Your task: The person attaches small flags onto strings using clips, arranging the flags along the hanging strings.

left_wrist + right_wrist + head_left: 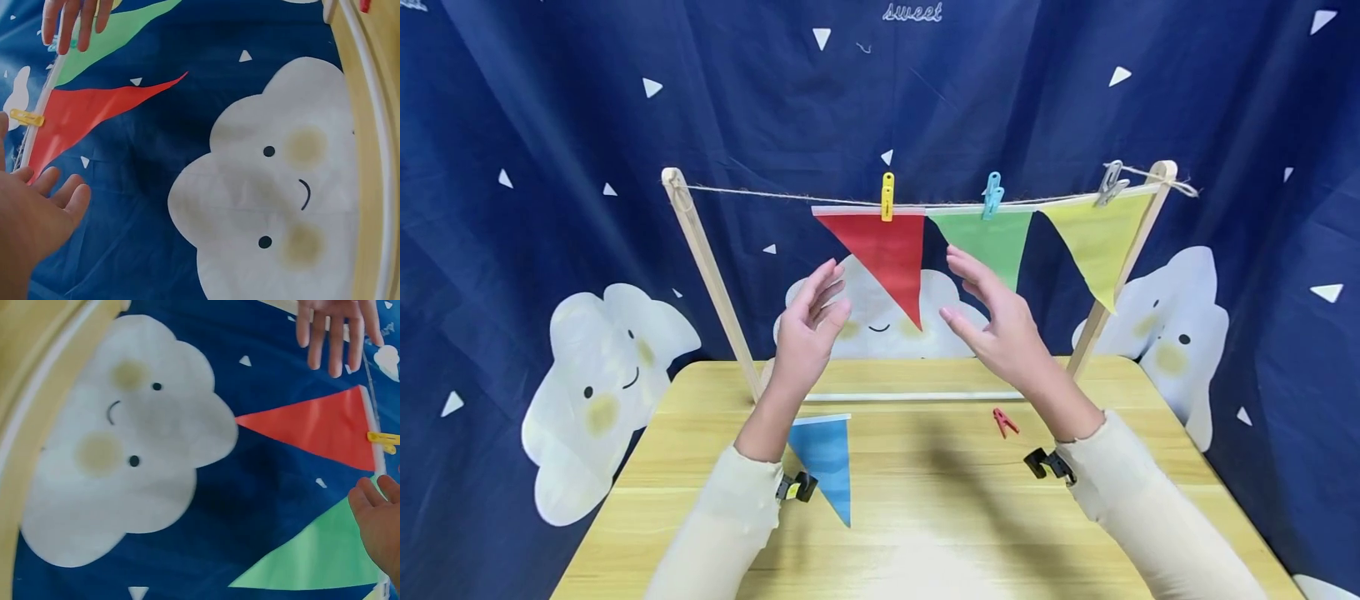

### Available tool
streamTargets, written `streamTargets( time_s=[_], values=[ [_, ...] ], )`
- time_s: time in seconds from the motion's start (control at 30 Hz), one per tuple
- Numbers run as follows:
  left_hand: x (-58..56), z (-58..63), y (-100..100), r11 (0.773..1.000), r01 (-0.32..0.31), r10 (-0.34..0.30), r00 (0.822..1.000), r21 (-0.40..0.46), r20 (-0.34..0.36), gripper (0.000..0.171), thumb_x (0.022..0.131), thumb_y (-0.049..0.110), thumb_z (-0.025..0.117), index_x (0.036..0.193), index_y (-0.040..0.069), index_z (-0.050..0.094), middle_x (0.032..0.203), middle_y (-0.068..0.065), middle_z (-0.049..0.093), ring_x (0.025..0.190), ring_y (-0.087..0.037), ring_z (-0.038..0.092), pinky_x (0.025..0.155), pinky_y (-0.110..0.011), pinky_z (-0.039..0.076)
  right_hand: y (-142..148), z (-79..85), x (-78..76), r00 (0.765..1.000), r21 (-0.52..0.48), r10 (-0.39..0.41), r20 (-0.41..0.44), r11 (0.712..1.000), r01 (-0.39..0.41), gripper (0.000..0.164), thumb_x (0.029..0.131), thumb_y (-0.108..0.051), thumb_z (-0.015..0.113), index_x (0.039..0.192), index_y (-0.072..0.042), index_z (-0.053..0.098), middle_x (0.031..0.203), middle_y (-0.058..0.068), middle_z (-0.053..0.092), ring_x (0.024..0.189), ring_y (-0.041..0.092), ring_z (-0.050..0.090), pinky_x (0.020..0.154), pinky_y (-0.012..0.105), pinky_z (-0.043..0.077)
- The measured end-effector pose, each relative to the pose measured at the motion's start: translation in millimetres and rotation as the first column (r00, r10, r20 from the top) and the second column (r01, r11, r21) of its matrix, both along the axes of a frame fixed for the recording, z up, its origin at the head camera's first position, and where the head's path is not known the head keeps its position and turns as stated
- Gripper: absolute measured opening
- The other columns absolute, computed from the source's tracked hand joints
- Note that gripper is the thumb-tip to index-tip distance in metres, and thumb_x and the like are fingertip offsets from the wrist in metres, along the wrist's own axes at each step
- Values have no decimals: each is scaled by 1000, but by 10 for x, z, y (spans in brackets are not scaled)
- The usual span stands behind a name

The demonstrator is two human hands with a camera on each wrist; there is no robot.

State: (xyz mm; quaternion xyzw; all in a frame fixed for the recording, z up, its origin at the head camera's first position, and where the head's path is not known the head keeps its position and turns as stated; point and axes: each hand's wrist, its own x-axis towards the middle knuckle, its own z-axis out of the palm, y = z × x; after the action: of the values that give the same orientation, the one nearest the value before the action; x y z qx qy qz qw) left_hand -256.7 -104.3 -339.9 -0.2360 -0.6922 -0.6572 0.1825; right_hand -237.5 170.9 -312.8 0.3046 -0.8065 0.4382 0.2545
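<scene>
A red pennant (895,250) hangs from a string (760,194) by a yellow clothespin (887,197). To its right hang a green pennant (988,237) under a blue clothespin (992,197) and a yellow pennant (1097,233) under a grey clothespin (1109,183). My left hand (808,325) is raised at the lower left of the red pennant, fingers relaxed and holding nothing. In front of the green pennant, my right hand (996,321) is likewise raised and holds nothing. A blue pennant (827,462) lies on the table by my left wrist.
Two wooden posts (711,275) carry the string, joined low down by a white rod (910,397). A red clothespin (1005,422) lies on the wooden table (917,500) near my right forearm. Behind hangs a dark blue curtain (737,100) with smiling clouds.
</scene>
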Motion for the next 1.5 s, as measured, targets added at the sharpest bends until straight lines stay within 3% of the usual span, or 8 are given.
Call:
streamTargets(
  time_s=[0.1,0.4,0.63,0.9,1.03,1.27,1.4,1.5],
  values=[
    [36,-67,4,997,-1,1,1000,-72,-13,59,101,11,65,156,9,43,156,-9,51,141,-21,52,117,-49,42,55,-151,17,1000,42,-24,0,999,24,63,96,-7,72,154,-13,47,162,1,44,146,20,47,117,38,42],
    [117,-246,-38,961,-55,40,998,-272,-57,59,99,18,70,154,15,49,154,-4,53,140,-23,51,115,-52,44,218,-518,108,991,195,-117,65,975,103,69,97,-17,73,158,-18,42,164,2,42,143,28,50,109,51,49],
    [147,-425,-89,894,-125,76,989,-430,-129,61,99,27,70,155,21,48,157,-3,49,146,-23,46,117,-53,41,319,-797,149,986,259,-153,73,957,129,73,96,-21,73,160,-18,39,166,5,38,150,29,41,116,56,40],
    [192,-660,-134,814,-193,95,975,-548,-202,62,98,28,71,154,12,48,155,-8,51,144,-26,48,118,-50,41,417,-1166,202,979,256,-197,54,950,178,74,94,-17,75,159,-11,38,162,16,42,145,37,45,113,60,39],
    [214,-799,-194,777,-223,120,970,-589,-210,62,99,29,70,155,14,47,155,-9,51,145,-28,47,118,-50,41,494,-1334,204,970,266,-229,85,943,199,75,95,-17,75,159,-10,37,162,17,41,146,39,44,115,60,38],
    [201,-1076,-318,684,-274,155,960,-676,-233,63,98,30,72,152,8,50,151,-15,54,142,-33,50,117,-52,41,643,-1617,224,941,272,-291,175,932,237,76,94,-17,76,158,-5,37,161,22,40,148,41,39,116,59,36],
    [171,-1233,-383,669,-279,160,959,-689,-233,64,96,30,75,150,8,51,148,-16,57,139,-34,52,115,-53,43,720,-1760,214,915,297,-325,238,922,250,78,94,-23,76,158,-4,36,161,22,39,148,42,37,118,61,33],
    [155,-1333,-423,671,-274,165,961,-689,-221,64,94,30,77,148,6,53,146,-16,58,137,-35,54,114,-54,44,774,-1868,200,903,310,-342,261,915,257,79,93,-22,78,156,0,37,159,24,40,147,43,38,118,62,32]
  ],
)
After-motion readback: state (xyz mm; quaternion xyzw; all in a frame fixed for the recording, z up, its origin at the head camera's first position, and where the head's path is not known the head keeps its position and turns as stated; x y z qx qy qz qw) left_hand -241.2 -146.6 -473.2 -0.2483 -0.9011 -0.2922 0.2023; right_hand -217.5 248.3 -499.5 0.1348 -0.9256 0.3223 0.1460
